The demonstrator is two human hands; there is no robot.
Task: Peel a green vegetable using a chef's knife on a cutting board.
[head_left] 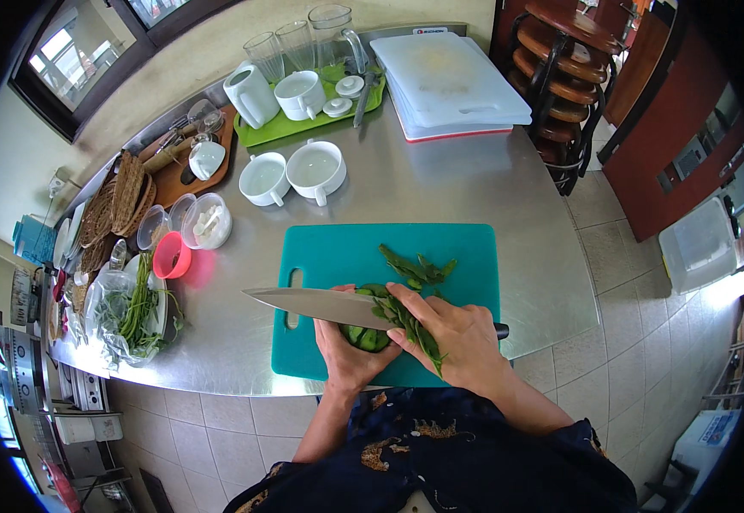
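A teal cutting board [466, 248] lies at the near edge of the metal table. Over its middle, my right hand [457, 338] is closed around the handle of a large kitchen knife [312, 301], whose blade points left. Dark green cut leafy pieces [419, 338] hang beside the blade, under my right fingers. My left hand [346, 359] cups a small bunch of green slices [363, 338], apparently cucumber, below the blade. The knife partly hides the left fingers. More cut green pieces [419, 268] rest on the far part of the board.
Left of the board sit a plate with green stems [139, 312], a pink bowl [172, 256] and clear plastic tubs [207, 221]. Two white cups [316, 169] stand beyond it. Farther back are a green tray [274, 130] with glassware and stacked white cutting boards [449, 81].
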